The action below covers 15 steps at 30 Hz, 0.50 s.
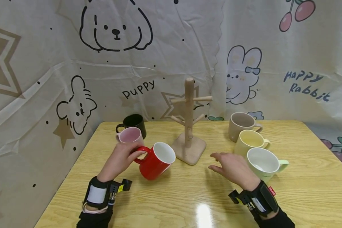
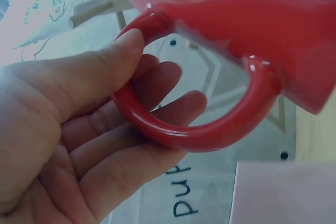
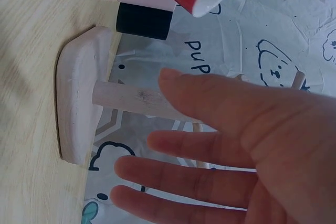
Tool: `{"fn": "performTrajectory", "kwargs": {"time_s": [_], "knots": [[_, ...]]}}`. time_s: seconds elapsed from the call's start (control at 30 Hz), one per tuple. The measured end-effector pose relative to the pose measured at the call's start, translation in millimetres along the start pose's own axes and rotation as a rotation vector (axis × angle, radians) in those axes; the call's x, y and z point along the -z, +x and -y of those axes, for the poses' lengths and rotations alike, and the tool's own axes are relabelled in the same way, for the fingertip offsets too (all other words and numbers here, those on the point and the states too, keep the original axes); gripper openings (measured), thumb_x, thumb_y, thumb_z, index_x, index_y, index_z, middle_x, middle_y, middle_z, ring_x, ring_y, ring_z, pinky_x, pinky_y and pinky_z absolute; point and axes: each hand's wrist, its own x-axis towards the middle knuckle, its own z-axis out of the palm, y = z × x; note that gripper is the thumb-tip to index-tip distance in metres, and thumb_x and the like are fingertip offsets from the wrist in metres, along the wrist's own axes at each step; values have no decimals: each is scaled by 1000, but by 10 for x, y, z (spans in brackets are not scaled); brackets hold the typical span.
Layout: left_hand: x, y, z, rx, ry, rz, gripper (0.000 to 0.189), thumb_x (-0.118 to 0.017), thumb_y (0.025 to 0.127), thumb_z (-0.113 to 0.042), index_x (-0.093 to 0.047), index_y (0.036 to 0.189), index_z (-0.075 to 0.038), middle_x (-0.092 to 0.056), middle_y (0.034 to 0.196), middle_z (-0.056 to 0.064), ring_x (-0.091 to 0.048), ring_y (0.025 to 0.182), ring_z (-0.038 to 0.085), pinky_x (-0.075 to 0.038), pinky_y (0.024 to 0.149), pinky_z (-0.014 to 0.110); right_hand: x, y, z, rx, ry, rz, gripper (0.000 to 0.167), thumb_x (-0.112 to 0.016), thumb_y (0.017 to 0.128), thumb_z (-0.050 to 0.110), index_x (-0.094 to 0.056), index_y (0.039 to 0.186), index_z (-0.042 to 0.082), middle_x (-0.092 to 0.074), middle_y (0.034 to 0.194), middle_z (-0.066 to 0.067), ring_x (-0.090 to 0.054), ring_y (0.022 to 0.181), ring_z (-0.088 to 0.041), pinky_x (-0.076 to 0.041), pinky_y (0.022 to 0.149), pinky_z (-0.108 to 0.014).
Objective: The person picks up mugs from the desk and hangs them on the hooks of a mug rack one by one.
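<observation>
A red mug (image 1: 155,163) with a white inside is tilted to the right, and my left hand (image 1: 120,160) grips it by its handle (image 2: 205,137). In the left wrist view the thumb and fingers curl round that handle. My right hand (image 1: 235,167) hovers with extended fingers, holding nothing, just left of a pale green mug (image 1: 263,163). Between the two hands, farther back, stands a wooden mug tree (image 1: 189,120) with bare pegs and a square base (image 3: 79,98). A pink mug (image 1: 130,135) sits just behind the left hand.
Behind the pink mug is a black mug (image 1: 136,123) at the back left. On the right, a yellow mug (image 1: 249,142) and a taupe mug (image 1: 239,126) stand in a row behind the pale green one. A printed cloth (image 1: 174,63) hangs beyond the wooden table (image 1: 171,202).
</observation>
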Motion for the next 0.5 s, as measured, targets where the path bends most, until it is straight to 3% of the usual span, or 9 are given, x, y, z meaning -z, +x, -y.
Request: {"fn": "performTrajectory", "kwargs": {"time_s": [0.27,0.5], "knots": [[-114,50,-117,7,-83,-12,15,-65,83,-11,-66,98,-9,-68,89,3,-61,79,14,-55,71,28,-9,-4,-5,19,-10,-19,37,-67,81,36,-65,107,10,-71,87,-4,-65,70,-17,-42,47,-24],[-283,70,-212,-50,-74,-33,15,-66,82,-12,-67,97,-9,-70,88,4,-59,76,12,-54,71,25,-28,-4,3,24,-3,-19,37,-67,81,36,-66,107,10,-71,87,-4,-66,72,-17,-45,50,-25]]}}
